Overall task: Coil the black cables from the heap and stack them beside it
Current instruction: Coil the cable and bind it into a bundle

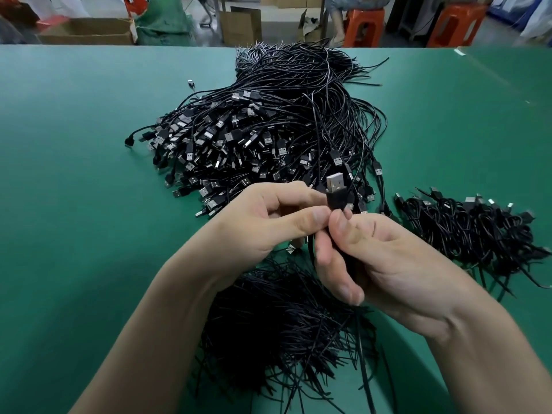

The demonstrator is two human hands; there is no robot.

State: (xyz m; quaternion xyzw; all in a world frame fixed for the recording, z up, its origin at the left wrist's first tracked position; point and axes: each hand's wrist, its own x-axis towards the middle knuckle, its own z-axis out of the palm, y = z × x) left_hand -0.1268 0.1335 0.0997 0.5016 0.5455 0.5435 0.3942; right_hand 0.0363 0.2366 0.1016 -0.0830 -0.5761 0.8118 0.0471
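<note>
Light was even and fairly bright, from overhead | shadows soft and faint on the table [74, 204] | small glints on metal plugs [239, 138] in the heap [268, 130] | stools [363, 14] and boxes [89, 31] behind were blurred | wide-angle bending stretched everything near the bottom edge

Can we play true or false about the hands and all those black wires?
1. The left hand and the right hand both pinch one black cable with a silver USB plug. True.
2. The table is red. False: the flat table top is green.
3. The small stack of coiled black cables lies right of the big heap of loose black cables. True.
4. The held plug points down. False: its metal end points up.
</note>
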